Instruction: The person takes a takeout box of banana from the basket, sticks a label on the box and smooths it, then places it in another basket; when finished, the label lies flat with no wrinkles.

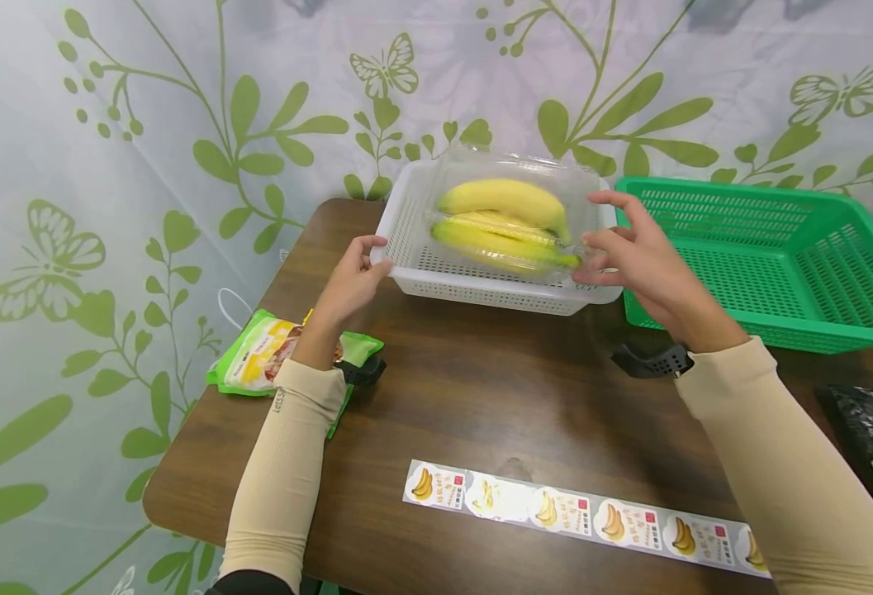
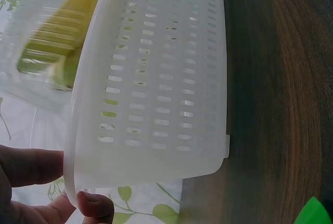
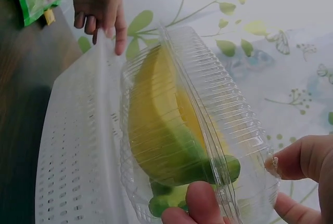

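My left hand [image 1: 352, 285] grips the left corner of a white perforated basket [image 1: 473, 292]; in the left wrist view its thumb [image 2: 96, 206] and fingers pinch the rim. A clear plastic clamshell box [image 3: 218, 89] with bananas [image 1: 503, 197] inside is over the basket, overlapping its inside in the head view. My right hand [image 1: 644, 256] holds the box by its right end, fingers bent around the edge. In the right wrist view the box looks closed, tilted beside the basket's rim, the bananas' green ends [image 3: 226, 168] toward the right hand.
A green basket [image 1: 748, 326] stands right of the white one. A green and white food bag [image 1: 246, 355] lies on the left, partly under the left forearm. Across the front of the brown table [image 1: 481, 397] runs a strip of banana stickers [image 1: 562, 512]. A black packet [image 1: 863, 421] lies far right.
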Tool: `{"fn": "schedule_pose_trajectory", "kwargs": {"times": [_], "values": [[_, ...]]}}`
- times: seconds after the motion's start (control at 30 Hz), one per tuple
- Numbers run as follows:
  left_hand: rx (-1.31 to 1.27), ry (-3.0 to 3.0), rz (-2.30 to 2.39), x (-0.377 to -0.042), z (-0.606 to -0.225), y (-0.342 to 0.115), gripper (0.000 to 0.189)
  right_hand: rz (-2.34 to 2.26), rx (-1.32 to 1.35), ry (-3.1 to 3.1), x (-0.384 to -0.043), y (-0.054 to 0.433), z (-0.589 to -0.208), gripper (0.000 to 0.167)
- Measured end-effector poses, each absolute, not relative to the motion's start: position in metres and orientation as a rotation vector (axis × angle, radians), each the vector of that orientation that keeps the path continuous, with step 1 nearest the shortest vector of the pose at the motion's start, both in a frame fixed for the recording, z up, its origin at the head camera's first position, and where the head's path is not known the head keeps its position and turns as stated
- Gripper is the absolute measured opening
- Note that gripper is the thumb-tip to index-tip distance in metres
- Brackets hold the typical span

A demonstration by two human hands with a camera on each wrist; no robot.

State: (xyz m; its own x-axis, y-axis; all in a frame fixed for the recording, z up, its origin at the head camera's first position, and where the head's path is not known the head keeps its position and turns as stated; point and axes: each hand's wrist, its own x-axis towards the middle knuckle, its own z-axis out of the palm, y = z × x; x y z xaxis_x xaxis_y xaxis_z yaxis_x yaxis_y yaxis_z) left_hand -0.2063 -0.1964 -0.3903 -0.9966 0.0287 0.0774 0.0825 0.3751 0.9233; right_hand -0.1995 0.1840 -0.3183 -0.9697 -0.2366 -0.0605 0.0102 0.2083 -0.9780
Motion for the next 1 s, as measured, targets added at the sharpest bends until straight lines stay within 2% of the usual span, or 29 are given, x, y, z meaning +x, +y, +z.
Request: {"fn": "schedule_pose_trajectory", "kwargs": {"times": [0.37,1.0], "values": [[-0.083,-2.571,-1.735,-0.205,-0.387,-0.196,0.042,-1.878,-0.248,2.295,-0.182,0.192,-0.299,0.058],[-0.084,-2.606,-1.709,-0.207,-0.381,-0.194,0.043,-1.900,-0.266,2.336,-0.134,0.210,-0.296,0.053]]}}
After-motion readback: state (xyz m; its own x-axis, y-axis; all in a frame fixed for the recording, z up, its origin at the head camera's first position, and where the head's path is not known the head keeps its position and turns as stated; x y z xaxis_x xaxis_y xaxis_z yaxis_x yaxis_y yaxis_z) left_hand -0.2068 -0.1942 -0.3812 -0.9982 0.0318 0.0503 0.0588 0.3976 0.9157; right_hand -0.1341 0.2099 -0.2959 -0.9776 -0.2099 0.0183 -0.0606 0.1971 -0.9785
